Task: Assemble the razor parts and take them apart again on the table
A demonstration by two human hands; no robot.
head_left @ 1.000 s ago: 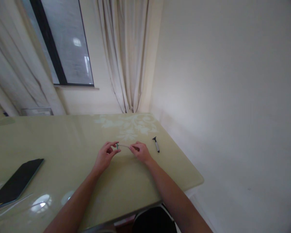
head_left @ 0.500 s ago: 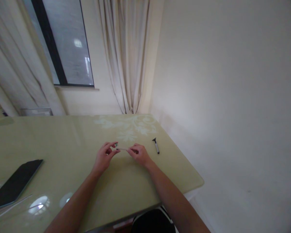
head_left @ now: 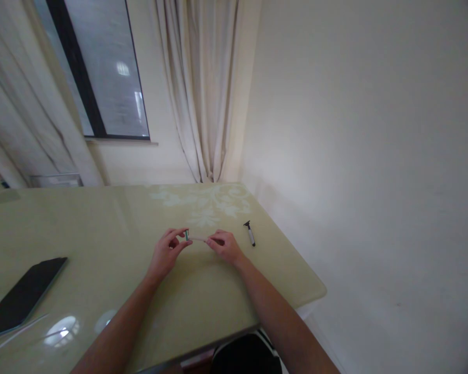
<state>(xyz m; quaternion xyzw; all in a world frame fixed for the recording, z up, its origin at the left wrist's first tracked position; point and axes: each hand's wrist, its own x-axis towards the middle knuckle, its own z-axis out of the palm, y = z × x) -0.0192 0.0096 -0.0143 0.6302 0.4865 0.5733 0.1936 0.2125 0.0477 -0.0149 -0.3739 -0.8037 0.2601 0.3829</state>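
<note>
Both my hands rest on a pale green table (head_left: pixel 81 244) near its middle. My left hand (head_left: pixel 164 253) pinches the small green head of a slim, pale-handled thing (head_left: pixel 197 239) that looks like a razor. My right hand (head_left: pixel 225 246) is closed on the other end of its handle. The handle spans the gap between the two hands, just above the tabletop. A second razor (head_left: pixel 250 233), black-headed with a pale handle, lies on the table to the right of my right hand.
A dark flat device (head_left: pixel 21 296) lies at the table's left near edge. The table's right edge runs close to a white wall. Curtains (head_left: pixel 203 88) and a window (head_left: pixel 101 67) stand behind the table's far edge.
Both hands hold the same thing in nearly the same place; only the view has shifted slightly.
</note>
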